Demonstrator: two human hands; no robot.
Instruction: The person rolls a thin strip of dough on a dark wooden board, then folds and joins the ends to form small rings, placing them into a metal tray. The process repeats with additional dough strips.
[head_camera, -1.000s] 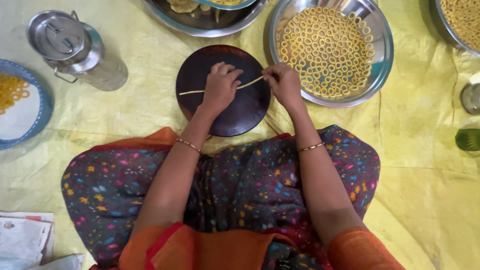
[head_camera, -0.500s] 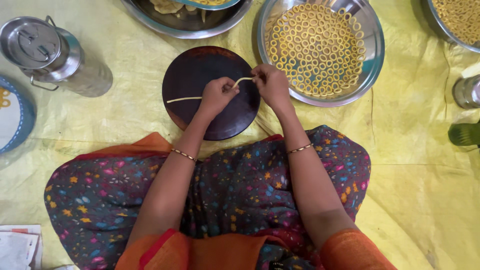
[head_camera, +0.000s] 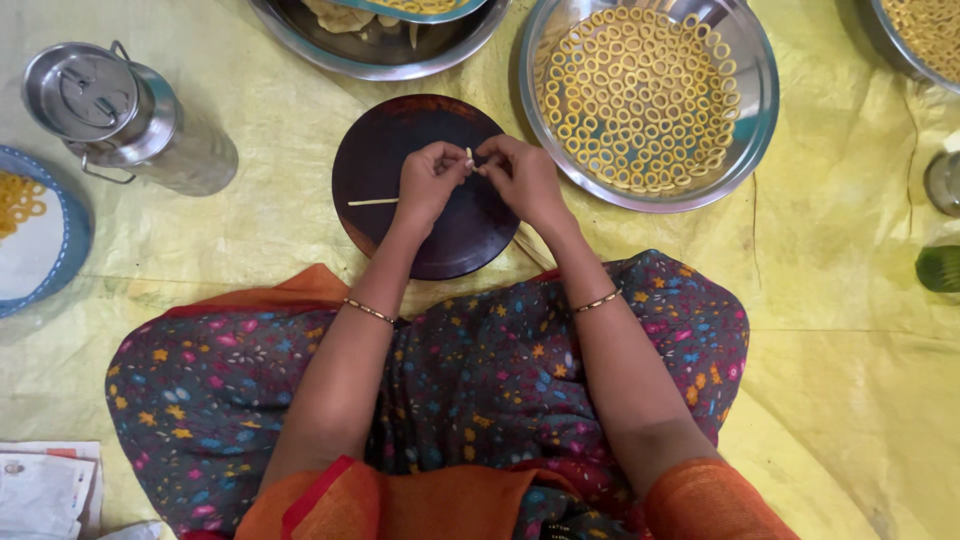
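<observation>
Our left hand (head_camera: 428, 180) & right hand (head_camera: 520, 172) pinch a dough strip (head_camera: 372, 202) over the board (head_camera: 400, 140); fingers hide most of it, tail pokes left.

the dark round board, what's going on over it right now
A person sits on a yellow sheet and pinches a thin dough strip with the left hand and right hand over the dark round board, fingertips together at one end. The strip's other end trails left across the board. Beside it, a steel bowl holds many finished dough rings.
</observation>
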